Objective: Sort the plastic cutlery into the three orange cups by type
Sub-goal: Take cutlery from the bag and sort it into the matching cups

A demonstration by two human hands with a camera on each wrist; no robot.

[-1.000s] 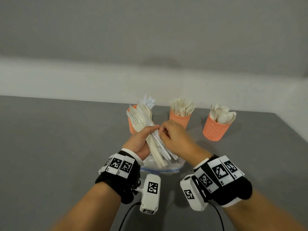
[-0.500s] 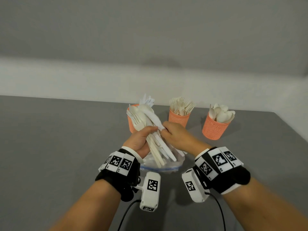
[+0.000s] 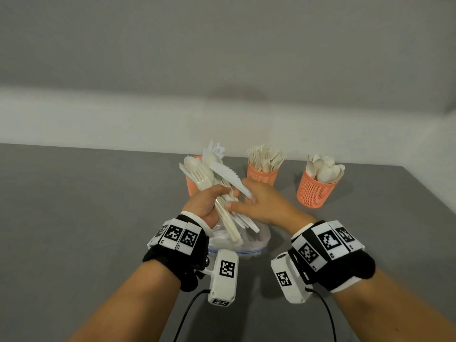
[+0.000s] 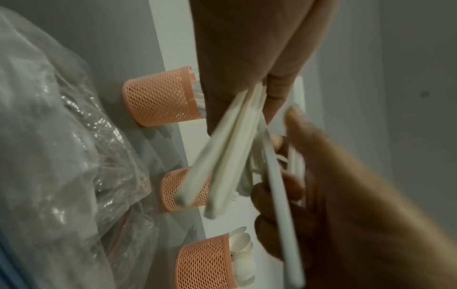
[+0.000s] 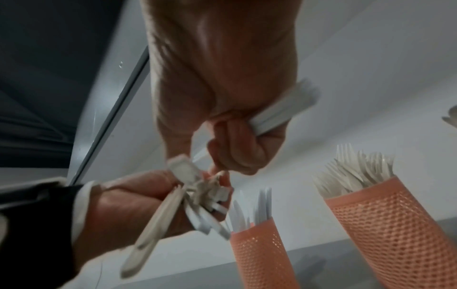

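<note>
My left hand [image 3: 209, 201] grips a bundle of mixed cream and white cutlery [image 3: 204, 174] above the bag, its handles fanning downward [image 4: 222, 156]. My right hand [image 3: 259, 203] is just beside it, fingers curled round a white knife [image 3: 229, 175] whose serrated blade points up and left; the handle end shows in the right wrist view [image 5: 284, 113]. Three orange mesh cups stand behind: the knife cup [image 3: 191, 185], partly hidden by the bundle, the fork cup [image 3: 262, 175] and the spoon cup [image 3: 313, 191].
A crumpled clear zip bag [image 3: 249, 239] lies on the grey table [image 3: 86, 218] under both hands. The table's far edge meets a pale wall right behind the cups. Cables hang from both wrist cameras.
My right hand has drawn a white knife out of the bundle and shifted slightly right and down. The left hand keeps its grip on the bundle in about the same place.
</note>
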